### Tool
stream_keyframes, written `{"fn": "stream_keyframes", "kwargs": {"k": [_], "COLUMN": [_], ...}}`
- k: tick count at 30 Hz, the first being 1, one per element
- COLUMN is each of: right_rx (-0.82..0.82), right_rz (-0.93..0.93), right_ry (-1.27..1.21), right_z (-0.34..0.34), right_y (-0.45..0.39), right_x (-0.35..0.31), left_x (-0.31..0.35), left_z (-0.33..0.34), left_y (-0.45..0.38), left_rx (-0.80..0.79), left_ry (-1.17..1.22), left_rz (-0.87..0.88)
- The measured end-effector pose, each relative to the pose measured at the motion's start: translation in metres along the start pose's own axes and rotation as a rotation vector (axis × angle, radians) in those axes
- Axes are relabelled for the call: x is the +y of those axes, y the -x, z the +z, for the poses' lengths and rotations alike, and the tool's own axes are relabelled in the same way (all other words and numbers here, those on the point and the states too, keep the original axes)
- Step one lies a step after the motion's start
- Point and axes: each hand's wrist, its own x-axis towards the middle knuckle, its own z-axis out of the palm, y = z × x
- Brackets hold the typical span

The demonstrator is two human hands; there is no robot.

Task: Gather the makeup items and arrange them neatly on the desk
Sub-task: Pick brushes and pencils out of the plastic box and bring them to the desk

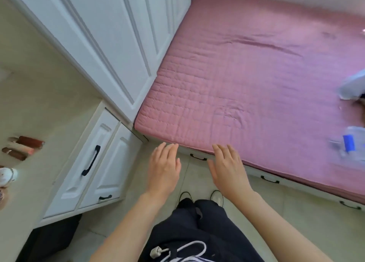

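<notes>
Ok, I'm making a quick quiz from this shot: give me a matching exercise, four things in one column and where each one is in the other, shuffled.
Things:
1. two brown tubes
2. clear bottle with blue label
3. left hand
4. long black handle

Places:
A. on the pink bed, right edge of view
B. on the desk, left side
C. on a white cabinet door below the desk
D. open and empty, above the floor near the bed corner

Pairs: 1-B, 2-A, 3-D, 4-C

desk (29, 192) left, bed (256, 84) right
</notes>
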Motion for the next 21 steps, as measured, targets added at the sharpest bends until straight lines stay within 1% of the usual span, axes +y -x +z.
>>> {"fn": "stream_keyframes", "kwargs": {"k": [4, 9, 14, 21], "right_rx": [0.055, 0.075, 0.153, 0.212], "right_rz": [0.169, 0.378, 0.576, 0.781], "right_ry": [-0.016, -0.012, -0.058, -0.095], "right_z": [0.0, -0.001, -0.008, -0.014], "right_y": [0.032, 0.08, 0.134, 0.207], "right_x": [0.038, 0.09, 0.146, 0.229], "left_x": [0.041, 0.109, 0.195, 0.322], "left_z": [0.016, 0.043, 0.065, 0.101], "left_y": [-0.015, -0.023, -0.015, 0.02], "left_rx": [-0.074, -0.152, -0.252, -0.313], "left_ry": [-0.021, -0.029, 0.007, 0.012], "left_rz": [0.213, 0.446, 0.647, 0.878]}}
